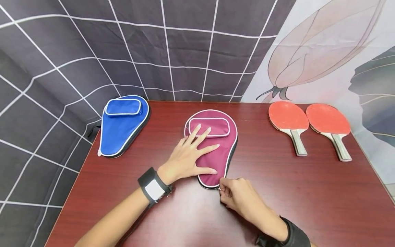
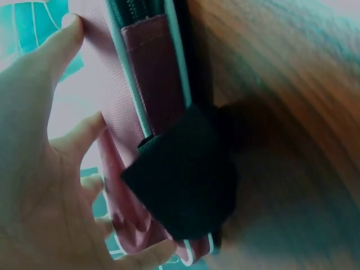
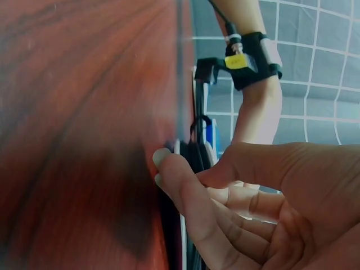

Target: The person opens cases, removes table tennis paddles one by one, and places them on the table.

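Observation:
A maroon table tennis paddle case (image 1: 213,154) with white piping lies on the table, its small front pocket (image 1: 213,126) toward the back. My left hand (image 1: 185,157) rests on it with fingers spread, fingertips reaching the pocket's lower edge. At the narrow near end, my right hand (image 1: 242,197) pinches the zipper pull (image 1: 219,188) between thumb and curled index finger. The pull is mostly hidden by those fingers in the right wrist view, where the right hand (image 3: 242,202) is close by the case's edge. A dark zipper (image 2: 136,8) runs along the side of the case.
A blue paddle case (image 1: 121,128) lies at the back left, beside the grid-patterned cloth (image 1: 139,44). Two red paddles, a nearer-to-centre paddle (image 1: 288,116) and an outer paddle (image 1: 328,119), lie side by side at the back right. The reddish-brown table (image 1: 277,178) meets hanging cloth behind.

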`<control>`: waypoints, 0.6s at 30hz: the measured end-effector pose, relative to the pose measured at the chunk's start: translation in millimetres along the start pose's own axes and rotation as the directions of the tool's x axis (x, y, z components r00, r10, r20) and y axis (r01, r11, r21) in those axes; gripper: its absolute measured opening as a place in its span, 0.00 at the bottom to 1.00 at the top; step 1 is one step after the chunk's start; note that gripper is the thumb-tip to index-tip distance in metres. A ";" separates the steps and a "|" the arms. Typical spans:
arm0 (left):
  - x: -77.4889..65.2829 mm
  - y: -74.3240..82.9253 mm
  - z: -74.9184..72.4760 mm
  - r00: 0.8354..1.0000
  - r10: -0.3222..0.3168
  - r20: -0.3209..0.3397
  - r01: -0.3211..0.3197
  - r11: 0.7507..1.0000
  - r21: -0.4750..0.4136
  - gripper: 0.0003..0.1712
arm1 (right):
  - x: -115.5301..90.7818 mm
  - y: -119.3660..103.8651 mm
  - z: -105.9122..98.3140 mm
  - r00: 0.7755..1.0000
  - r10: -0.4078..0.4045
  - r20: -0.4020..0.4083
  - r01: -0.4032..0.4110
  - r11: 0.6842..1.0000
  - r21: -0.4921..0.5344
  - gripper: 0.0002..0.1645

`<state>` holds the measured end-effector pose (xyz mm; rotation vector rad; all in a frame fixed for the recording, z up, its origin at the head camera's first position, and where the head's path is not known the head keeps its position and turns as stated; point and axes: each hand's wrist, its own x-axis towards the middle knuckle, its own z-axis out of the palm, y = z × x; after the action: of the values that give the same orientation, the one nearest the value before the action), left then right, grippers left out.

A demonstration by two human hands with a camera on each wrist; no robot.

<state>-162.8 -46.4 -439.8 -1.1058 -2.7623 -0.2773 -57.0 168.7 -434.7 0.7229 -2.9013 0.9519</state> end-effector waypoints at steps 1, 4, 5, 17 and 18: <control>0.3 0.7 0.0 1.000 -0.011 -0.001 0.011 1.000 0.004 0.49 | 0.0 -1.3 0.5 1.000 0.001 0.005 -0.001 1.000 0.000 0.17; 0.6 3.1 -1.2 1.000 -0.021 -0.004 0.021 1.000 0.002 0.49 | -1.4 -5.6 2.6 1.000 0.005 0.007 -0.005 1.000 -0.007 0.16; 0.6 3.8 -1.6 1.000 -0.020 -0.005 0.020 1.000 -0.003 0.48 | -2.1 -7.1 3.7 1.000 0.004 0.003 -0.004 1.000 -0.013 0.15; 0.8 1.9 4.0 0.994 0.049 -0.098 -0.047 0.999 0.026 0.45 | -1.3 -21.6 29.1 0.991 -0.082 -0.108 0.072 0.993 -0.095 0.11; 0.2 1.7 5.4 0.993 0.050 -0.105 -0.048 0.999 0.025 0.45 | -0.4 -22.6 31.2 0.990 -0.085 -0.112 0.073 0.992 -0.103 0.10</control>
<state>-162.2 -43.9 -444.8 -1.1179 -2.6362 -0.2895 -42.7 135.3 -447.5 0.7431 -2.7738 0.8080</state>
